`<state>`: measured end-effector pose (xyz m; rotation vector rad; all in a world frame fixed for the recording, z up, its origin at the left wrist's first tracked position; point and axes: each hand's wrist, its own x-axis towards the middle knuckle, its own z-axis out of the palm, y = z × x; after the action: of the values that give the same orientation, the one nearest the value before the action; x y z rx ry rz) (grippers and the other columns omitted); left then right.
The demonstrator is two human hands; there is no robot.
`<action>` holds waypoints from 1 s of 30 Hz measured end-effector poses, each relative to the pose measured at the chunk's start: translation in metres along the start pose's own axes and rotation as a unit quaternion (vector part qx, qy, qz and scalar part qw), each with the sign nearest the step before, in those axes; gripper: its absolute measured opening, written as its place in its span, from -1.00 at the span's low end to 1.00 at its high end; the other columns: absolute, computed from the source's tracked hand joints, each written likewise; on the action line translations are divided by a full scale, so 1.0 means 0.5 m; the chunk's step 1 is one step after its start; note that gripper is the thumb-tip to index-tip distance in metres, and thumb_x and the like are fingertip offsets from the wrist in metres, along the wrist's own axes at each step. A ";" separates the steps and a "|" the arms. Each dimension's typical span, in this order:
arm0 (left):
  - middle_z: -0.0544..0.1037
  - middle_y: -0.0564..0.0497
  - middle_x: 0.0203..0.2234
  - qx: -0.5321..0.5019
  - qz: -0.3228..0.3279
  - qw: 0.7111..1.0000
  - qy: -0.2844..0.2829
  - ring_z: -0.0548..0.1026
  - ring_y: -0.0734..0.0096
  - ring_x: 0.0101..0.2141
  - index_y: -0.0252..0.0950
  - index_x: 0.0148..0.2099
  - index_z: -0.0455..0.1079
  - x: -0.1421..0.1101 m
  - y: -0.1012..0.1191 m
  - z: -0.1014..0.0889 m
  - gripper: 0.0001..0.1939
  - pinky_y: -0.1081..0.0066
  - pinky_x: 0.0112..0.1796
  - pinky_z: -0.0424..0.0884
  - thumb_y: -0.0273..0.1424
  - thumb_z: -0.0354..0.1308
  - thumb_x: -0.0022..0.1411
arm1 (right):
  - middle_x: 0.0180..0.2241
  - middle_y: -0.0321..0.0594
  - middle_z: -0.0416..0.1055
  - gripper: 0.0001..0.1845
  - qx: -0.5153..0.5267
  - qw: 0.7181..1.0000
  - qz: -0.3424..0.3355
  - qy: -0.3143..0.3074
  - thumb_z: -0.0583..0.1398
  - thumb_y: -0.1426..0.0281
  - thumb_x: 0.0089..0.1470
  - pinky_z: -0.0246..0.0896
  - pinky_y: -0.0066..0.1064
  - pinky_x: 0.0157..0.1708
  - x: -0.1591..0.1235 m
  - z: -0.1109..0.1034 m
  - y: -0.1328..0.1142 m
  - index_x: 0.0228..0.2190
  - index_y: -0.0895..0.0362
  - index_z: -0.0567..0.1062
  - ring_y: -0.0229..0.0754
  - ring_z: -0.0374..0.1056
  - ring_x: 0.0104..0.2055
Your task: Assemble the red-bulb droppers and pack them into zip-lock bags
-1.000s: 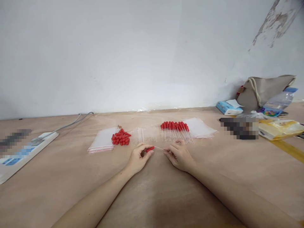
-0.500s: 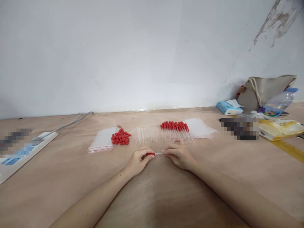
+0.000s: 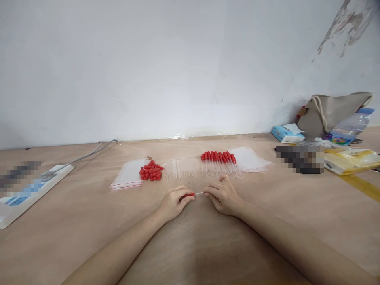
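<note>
Between finger and thumb, my left hand [image 3: 177, 202] pinches a red rubber dropper bulb [image 3: 190, 194]. A thin clear dropper tube [image 3: 199, 193] runs from the bulb's open end to the fingertips of my right hand [image 3: 222, 195], which are closed on it. How deep the tube sits in the bulb I cannot tell. Beyond my left hand is a heap of loose red bulbs [image 3: 151, 172]. Bare clear tubes [image 3: 178, 169] lie in a row next to it. Farther right, several droppers with red bulbs [image 3: 219, 157] lie side by side, tubes toward me.
Clear zip bags [image 3: 126, 175] are stacked at the left, and more plastic bags [image 3: 251, 159] lie right of the droppers. A power strip [image 3: 38, 194] with a grey cable is far left. Tissues [image 3: 286, 134], a grey bag [image 3: 335, 113] and a yellow packet [image 3: 352, 160] stand right.
Both hands stay almost in place, still on the bulb and the tube. The bulb has shifted very slightly to the right and down.
</note>
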<state>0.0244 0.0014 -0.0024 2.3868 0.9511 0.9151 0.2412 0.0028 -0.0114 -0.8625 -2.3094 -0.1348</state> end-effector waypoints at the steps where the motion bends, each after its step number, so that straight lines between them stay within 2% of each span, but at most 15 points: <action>1: 0.46 -0.01 -0.43 0.005 0.002 1.000 -0.002 0.41 0.47 -0.41 -0.32 -0.27 0.41 0.000 -0.001 0.000 -0.83 0.47 -0.35 0.32 -0.39 0.01 0.21 | -0.53 -0.27 0.36 -0.77 -0.001 1.000 0.003 -0.005 -0.02 0.46 0.10 -0.21 -0.33 -0.30 -0.001 0.002 -0.001 -0.39 0.16 0.43 -0.33 0.14 -0.50; 9: 0.46 -0.01 -0.43 0.038 0.036 0.999 -0.002 0.41 0.47 -0.41 -0.30 -0.25 0.40 0.002 -0.003 -0.002 -0.82 0.47 -0.35 0.32 -0.38 -0.02 0.23 | -0.52 -0.27 0.37 -0.76 0.002 0.997 0.021 -0.078 -0.03 0.44 0.10 -0.20 -0.34 -0.29 0.008 0.001 -0.008 -0.45 0.16 0.41 -0.32 0.12 -0.50; 14: 0.44 -0.04 -0.29 0.055 0.025 0.998 0.023 0.40 0.42 -0.30 -0.26 -0.13 0.36 0.008 -0.012 -0.013 -0.80 0.41 -0.25 0.32 -0.39 0.00 0.21 | -0.50 -0.23 0.39 -0.79 -0.054 0.994 0.010 -0.099 0.04 0.39 0.05 -0.19 -0.29 -0.25 0.025 -0.021 -0.018 -0.48 0.12 0.46 -0.23 0.20 -0.37; 16: 0.39 -0.05 -0.21 0.067 -0.014 0.996 0.051 0.38 0.44 -0.34 -0.23 -0.01 0.27 0.007 -0.019 -0.016 -0.70 0.40 -0.28 0.34 -0.39 0.03 0.18 | -0.50 -0.22 0.40 -0.78 -0.072 0.991 0.054 -0.094 0.06 0.39 0.04 -0.17 -0.31 -0.28 0.029 -0.031 -0.014 -0.52 0.12 0.47 -0.21 0.22 -0.35; 18: 0.36 -0.03 -0.26 0.080 -0.060 0.993 0.065 0.35 0.48 -0.45 -0.24 0.03 0.22 0.004 -0.028 -0.017 -0.63 0.42 -0.37 0.34 -0.37 0.06 0.15 | -0.50 -0.23 0.42 -0.76 -0.067 0.985 0.135 -0.088 0.05 0.38 0.04 -0.15 -0.34 -0.32 0.038 -0.039 -0.002 -0.55 0.12 0.47 -0.22 0.24 -0.38; 20: 0.35 0.01 -0.36 0.086 -0.079 0.992 0.046 0.31 0.50 -0.50 -0.26 -0.04 0.29 0.002 -0.034 -0.016 -0.70 0.45 -0.42 0.32 -0.37 0.06 0.14 | -0.53 -0.26 0.42 -0.72 -0.041 0.967 0.234 -0.088 0.04 0.33 0.05 -0.12 -0.38 -0.36 0.055 -0.044 0.014 -0.56 0.11 0.47 -0.25 0.26 -0.44; 23: 0.37 0.02 -0.38 0.087 -0.062 0.994 -0.001 0.34 0.46 -0.43 -0.27 -0.20 0.37 0.002 -0.035 -0.014 -0.84 0.45 -0.38 0.30 -0.39 0.02 0.17 | -0.57 -0.29 0.42 -0.68 -0.023 0.931 0.355 -0.080 0.04 0.26 0.02 -0.10 -0.40 -0.39 0.100 -0.036 0.035 -0.60 0.10 0.46 -0.25 0.27 -0.49; 26: 0.39 0.00 -0.36 0.082 -0.047 0.995 -0.012 0.35 0.44 -0.38 -0.27 -0.22 0.37 0.004 -0.030 -0.015 -0.85 0.44 -0.35 0.29 -0.42 0.00 0.19 | -0.55 -0.25 0.43 -0.69 -0.056 0.903 0.421 -0.061 0.02 0.27 -0.01 -0.09 -0.35 -0.32 0.150 -0.002 0.045 -0.62 0.11 0.44 -0.20 0.30 -0.44; 30: 0.38 -0.01 -0.35 0.073 -0.042 0.996 -0.015 0.35 0.44 -0.37 -0.28 -0.22 0.36 0.003 -0.024 -0.017 -0.86 0.44 -0.35 0.28 -0.43 0.00 0.18 | -0.51 -0.16 0.45 -0.69 -0.111 0.881 0.454 -0.074 0.00 0.29 -0.01 -0.13 -0.21 -0.22 0.187 0.053 0.050 -0.56 0.14 0.46 -0.13 0.33 -0.41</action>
<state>0.0140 0.0118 -0.0028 2.4525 1.1328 0.8031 0.1895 0.0815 0.0226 -2.0328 -1.7962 0.0874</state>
